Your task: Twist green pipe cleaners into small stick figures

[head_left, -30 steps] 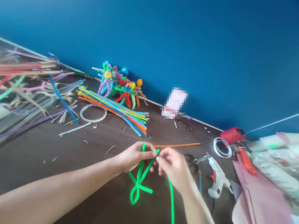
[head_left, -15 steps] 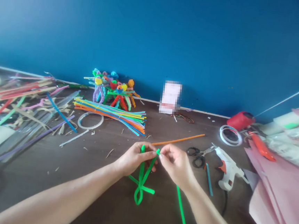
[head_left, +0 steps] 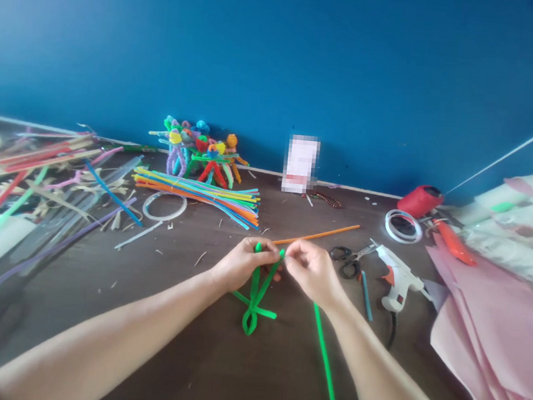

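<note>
A green pipe-cleaner figure [head_left: 251, 303], with a loop at its lower end, two short side arms and two upright legs, hangs from my left hand [head_left: 252, 262], whose fingers pinch the legs. At the tip of the right leg is my right hand [head_left: 308, 267], its thumb and fingertips pressed together; whether they grip the tip is too small to tell. A long green pipe cleaner [head_left: 324, 361] runs down from beneath my right wrist. Behind my hands lies an orange pipe cleaner [head_left: 319, 234].
Beyond lie a bundle of coloured pipe cleaners [head_left: 196, 195] and finished figures [head_left: 200, 150]. Scissors [head_left: 352, 259], a white glue gun [head_left: 400, 277], a tape roll [head_left: 403, 227] and pink sheets [head_left: 484, 319] are at right. Mixed strips [head_left: 62, 188] cover the left.
The whole view has shifted slightly, so most things appear higher. My right fingertips have drawn a little away from the green tip; my left hand keeps its hold.
</note>
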`<act>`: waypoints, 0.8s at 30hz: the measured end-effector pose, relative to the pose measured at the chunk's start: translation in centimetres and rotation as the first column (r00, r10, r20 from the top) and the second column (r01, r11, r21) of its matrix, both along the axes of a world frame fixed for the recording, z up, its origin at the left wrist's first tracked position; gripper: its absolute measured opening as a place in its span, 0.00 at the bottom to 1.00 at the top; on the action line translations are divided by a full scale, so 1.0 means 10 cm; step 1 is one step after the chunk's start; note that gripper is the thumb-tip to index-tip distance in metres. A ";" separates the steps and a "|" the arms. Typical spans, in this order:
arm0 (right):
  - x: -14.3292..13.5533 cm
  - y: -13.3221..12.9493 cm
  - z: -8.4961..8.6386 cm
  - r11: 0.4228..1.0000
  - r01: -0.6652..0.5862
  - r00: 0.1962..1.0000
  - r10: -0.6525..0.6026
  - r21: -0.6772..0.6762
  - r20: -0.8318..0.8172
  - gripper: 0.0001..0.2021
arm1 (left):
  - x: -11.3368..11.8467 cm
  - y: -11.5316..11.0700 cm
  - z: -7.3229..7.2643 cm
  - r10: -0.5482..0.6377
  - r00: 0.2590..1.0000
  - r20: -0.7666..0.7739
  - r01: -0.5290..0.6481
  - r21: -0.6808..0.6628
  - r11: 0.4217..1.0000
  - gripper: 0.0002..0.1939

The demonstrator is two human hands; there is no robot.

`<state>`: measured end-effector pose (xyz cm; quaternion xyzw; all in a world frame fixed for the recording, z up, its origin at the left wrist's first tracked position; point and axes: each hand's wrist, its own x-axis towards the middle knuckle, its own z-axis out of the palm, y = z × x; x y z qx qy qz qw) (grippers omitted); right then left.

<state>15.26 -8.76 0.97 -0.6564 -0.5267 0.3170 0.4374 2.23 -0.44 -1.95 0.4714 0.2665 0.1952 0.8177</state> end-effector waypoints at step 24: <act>0.02 0.02 -0.04 0.994 -0.060 0.973 0.037 -0.093 -0.229 0.03 | 0.01 -0.03 0.00 0.028 0.999 -0.032 -0.026 0.056 0.998 0.09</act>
